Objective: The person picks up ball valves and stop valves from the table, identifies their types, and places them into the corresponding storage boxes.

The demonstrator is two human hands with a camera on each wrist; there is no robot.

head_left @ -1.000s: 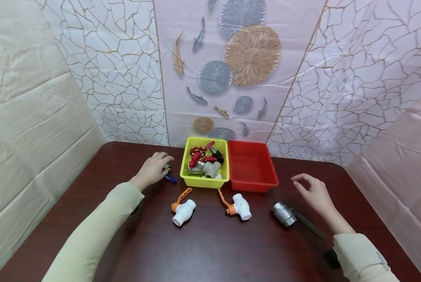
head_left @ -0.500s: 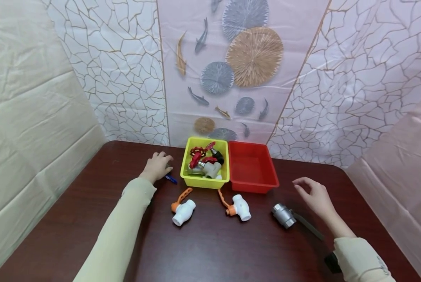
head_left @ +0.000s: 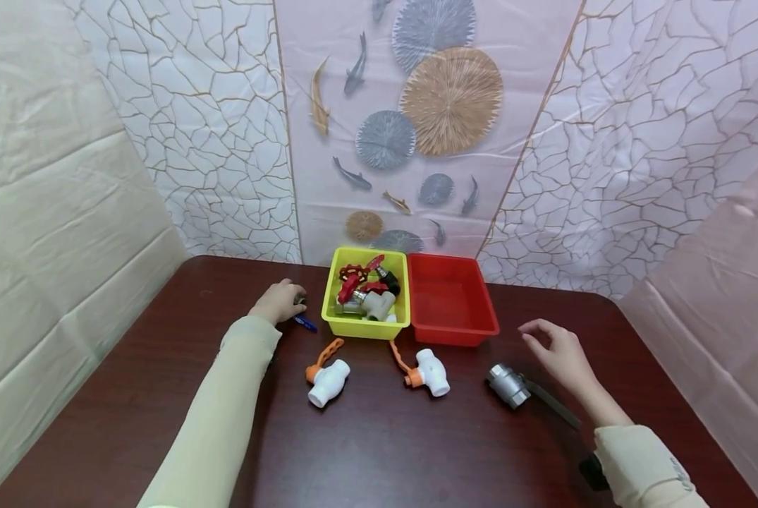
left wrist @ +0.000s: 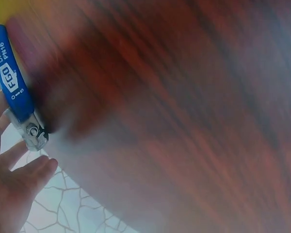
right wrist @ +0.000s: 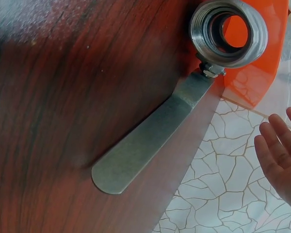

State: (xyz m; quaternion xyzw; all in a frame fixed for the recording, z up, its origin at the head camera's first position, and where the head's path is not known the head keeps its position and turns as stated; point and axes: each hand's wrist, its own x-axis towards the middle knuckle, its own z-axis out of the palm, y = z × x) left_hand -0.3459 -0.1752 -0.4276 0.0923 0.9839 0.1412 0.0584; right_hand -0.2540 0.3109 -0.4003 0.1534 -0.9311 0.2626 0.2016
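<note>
In the head view, my left hand (head_left: 277, 303) is at the far left of the table, beside a small metal ball valve with a blue lever (head_left: 305, 323). The left wrist view shows the valve's lettered blue lever (left wrist: 12, 73), with fingers behind it and the thumb (left wrist: 41, 170) just apart from its metal end. Much of the valve body is hidden. My right hand (head_left: 563, 356) hovers with loosely bent fingers beyond a larger steel ball valve (head_left: 508, 386). That valve's flat grey lever (right wrist: 140, 141) fills the right wrist view, and the fingers (right wrist: 276, 145) stay apart from it.
A yellow bin (head_left: 366, 329) holds several valves and fittings, some with red handles. The red bin (head_left: 455, 336) adjoins its right side. Two white valves with orange levers, one on the left (head_left: 329, 383) and one on the right (head_left: 431, 372), lie in front. Patterned cloth hangs behind.
My left forearm has swung inward to the right, and the left fingers have shifted slightly about the blue-levered valve. The right hand and the other valves stay in place; the head view shifts a little.
</note>
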